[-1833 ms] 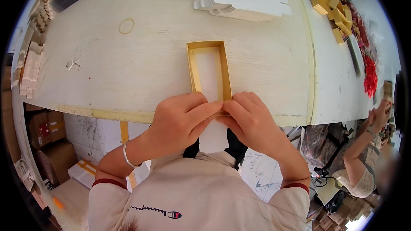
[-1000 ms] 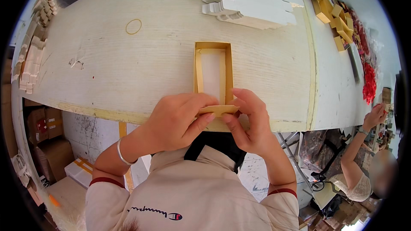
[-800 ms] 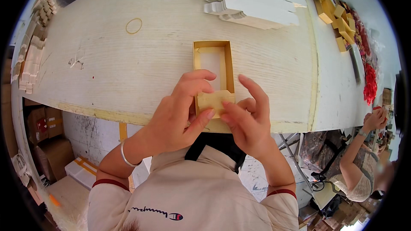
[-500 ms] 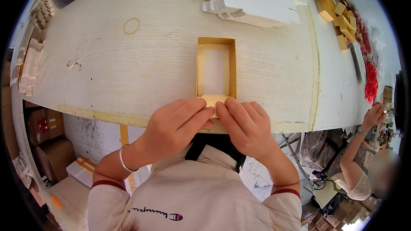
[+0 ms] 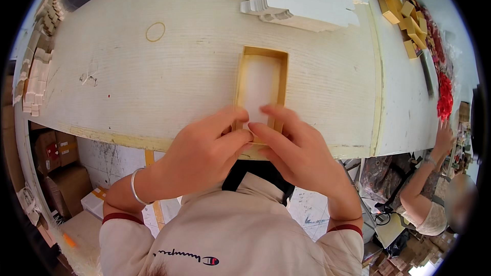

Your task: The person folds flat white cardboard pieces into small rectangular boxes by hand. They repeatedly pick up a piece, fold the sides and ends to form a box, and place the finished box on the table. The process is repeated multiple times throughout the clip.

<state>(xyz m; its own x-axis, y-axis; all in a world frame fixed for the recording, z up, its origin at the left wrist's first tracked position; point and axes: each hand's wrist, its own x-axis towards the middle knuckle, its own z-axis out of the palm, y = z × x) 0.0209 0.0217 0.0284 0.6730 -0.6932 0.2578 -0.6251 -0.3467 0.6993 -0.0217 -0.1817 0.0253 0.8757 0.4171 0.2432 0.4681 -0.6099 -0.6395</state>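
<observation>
A shallow, open-topped gold cardboard box [image 5: 283, 79] with a white inner floor lies lengthwise before me at the table's front edge. Its near end wall is now upright and mostly hidden behind my fingers. At the near left corner, my left hand [image 5: 204, 145] is closed on the box, forefinger and thumb at the walls. My right hand [image 5: 299, 145] grips the near right corner; its forefinger and thumb reach over the inside, slightly blurred, while the other fingers are outside the wall.
Flat white card blanks [image 5: 312, 0] are stacked at the back. A rubber band [image 5: 155, 31] lies left of the box. More card pieces [image 5: 38, 79] line the left edge. Gold boxes [image 5: 409, 25] and red material [image 5: 444, 97] sit far right, near another person's arm [image 5: 422, 184].
The near flap that both hands were pinching has gone up and in, and my fingers now reach into the box. The box has shifted slightly right and turned a little.
</observation>
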